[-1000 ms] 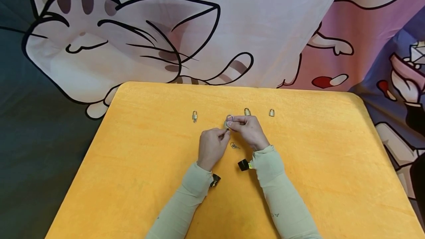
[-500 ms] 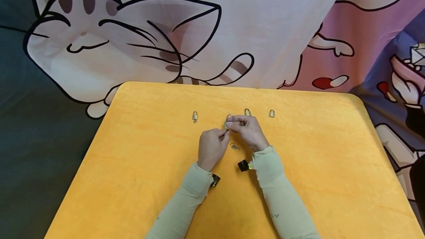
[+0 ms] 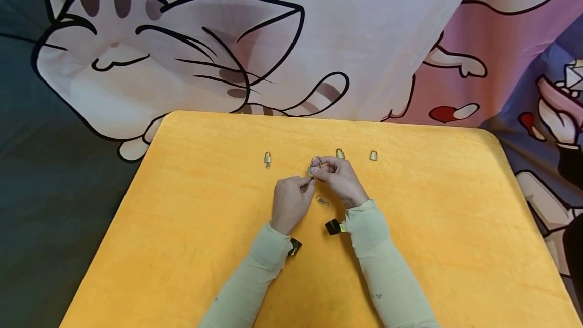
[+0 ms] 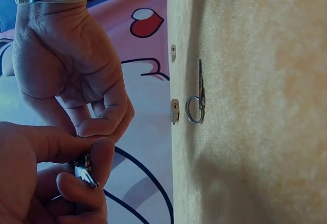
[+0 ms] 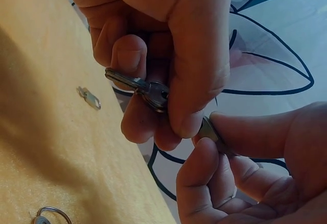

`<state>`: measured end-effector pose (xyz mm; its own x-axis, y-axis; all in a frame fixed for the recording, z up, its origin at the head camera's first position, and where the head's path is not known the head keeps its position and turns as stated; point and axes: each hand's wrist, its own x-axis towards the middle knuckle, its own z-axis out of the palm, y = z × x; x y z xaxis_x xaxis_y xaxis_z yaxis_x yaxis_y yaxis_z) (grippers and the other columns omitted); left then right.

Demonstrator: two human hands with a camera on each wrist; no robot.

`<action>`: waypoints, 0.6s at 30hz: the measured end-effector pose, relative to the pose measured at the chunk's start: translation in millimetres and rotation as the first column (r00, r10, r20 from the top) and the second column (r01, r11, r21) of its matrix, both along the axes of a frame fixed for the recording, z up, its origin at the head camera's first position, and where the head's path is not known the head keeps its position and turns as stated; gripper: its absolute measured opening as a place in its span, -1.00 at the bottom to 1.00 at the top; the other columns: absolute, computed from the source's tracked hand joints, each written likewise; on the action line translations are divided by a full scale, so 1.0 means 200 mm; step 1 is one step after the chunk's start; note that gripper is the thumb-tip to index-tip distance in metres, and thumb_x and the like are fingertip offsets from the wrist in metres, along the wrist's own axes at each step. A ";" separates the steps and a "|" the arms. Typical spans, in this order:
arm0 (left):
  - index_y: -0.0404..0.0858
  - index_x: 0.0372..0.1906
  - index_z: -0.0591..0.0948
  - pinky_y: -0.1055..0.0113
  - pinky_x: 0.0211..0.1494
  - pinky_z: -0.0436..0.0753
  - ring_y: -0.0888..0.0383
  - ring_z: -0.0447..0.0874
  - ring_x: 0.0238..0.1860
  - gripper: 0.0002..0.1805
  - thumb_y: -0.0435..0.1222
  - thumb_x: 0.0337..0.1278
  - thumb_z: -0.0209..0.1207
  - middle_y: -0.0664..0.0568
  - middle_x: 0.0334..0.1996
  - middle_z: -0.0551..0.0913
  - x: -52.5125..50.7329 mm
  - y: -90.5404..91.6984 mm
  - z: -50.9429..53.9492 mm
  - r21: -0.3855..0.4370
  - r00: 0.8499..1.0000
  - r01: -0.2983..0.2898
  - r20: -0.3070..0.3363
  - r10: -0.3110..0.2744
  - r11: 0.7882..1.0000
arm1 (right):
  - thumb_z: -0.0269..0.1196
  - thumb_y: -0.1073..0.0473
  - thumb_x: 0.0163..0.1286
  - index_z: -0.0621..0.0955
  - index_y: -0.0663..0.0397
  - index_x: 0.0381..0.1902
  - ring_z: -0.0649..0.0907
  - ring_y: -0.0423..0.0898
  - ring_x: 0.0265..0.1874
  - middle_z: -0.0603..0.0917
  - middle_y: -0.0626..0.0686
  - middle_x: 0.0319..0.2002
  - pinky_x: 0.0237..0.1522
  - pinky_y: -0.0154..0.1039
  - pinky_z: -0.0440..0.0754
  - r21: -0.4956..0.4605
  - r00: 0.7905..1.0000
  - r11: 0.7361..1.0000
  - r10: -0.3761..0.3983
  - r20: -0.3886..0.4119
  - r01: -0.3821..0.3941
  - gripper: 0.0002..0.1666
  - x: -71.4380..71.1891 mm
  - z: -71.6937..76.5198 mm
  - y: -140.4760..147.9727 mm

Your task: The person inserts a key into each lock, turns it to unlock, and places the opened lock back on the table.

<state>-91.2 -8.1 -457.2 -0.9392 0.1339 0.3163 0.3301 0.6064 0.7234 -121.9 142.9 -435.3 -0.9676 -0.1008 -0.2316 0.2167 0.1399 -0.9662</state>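
My right hand pinches a padlock between thumb and fingers, its shackle pointing up. Just below it, my left hand holds small keys against the padlock's lower end. One silver key sticks out from between the left fingers in the right wrist view. There the padlock shows only as a small metal piece between the hands. Fingers hide the keyhole, so whether a key sits in it cannot be told. On the table below the hands lies a ring with keys.
Three more padlocks lie along the far part of the yellow table: one at left with something small at its lower end, one just behind the right hand, and one at right. A cartoon-printed cloth hangs behind.
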 end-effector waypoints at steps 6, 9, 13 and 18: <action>-0.30 -0.30 0.83 0.46 -0.62 0.25 0.31 0.29 -0.73 -0.86 -0.36 0.20 0.28 0.06 -0.67 0.64 -0.01 -0.01 0.00 -0.013 1.000 0.000 0.007 0.000 1.000 | 0.30 0.32 0.41 0.66 0.31 -0.03 0.63 0.21 -0.31 0.62 0.14 -0.47 -0.13 -0.06 0.61 -0.020 1.000 1.000 0.015 0.016 -0.015 -0.78 -0.01 0.00 0.00; -0.30 -0.33 0.83 0.45 -0.62 0.28 0.31 0.31 -0.73 -0.86 -0.36 0.20 0.28 0.08 -0.68 0.63 -0.02 -0.01 0.00 -0.002 1.000 0.004 0.021 -0.004 1.000 | 0.30 0.31 0.41 0.65 0.31 -0.03 0.63 0.19 -0.32 0.62 0.18 -0.46 -0.11 -0.05 0.61 -0.019 0.999 0.999 0.029 0.021 -0.029 -0.78 -0.02 0.00 0.00; -0.30 -0.38 0.82 0.46 -0.62 0.32 0.33 0.33 -0.73 -0.85 -0.35 0.22 0.28 0.11 -0.71 0.60 -0.02 -0.02 0.00 0.008 0.999 0.003 0.053 -0.003 1.000 | 0.30 0.30 0.41 0.65 0.32 -0.02 0.64 0.18 -0.32 0.62 0.20 -0.46 -0.08 -0.03 0.60 -0.021 0.998 0.999 0.049 0.029 -0.049 -0.77 -0.03 0.00 0.00; -0.26 -0.39 0.80 0.44 -0.62 0.30 0.33 0.32 -0.75 -0.85 -0.31 0.25 0.29 0.16 -0.73 0.56 -0.03 -0.04 0.00 0.010 0.994 -0.010 0.112 0.009 1.000 | 0.30 0.31 0.41 0.64 0.30 0.02 0.66 0.14 -0.32 0.65 0.10 -0.46 -0.06 0.00 0.62 -0.031 0.997 0.997 0.072 0.040 -0.070 -0.74 -0.06 0.00 -0.01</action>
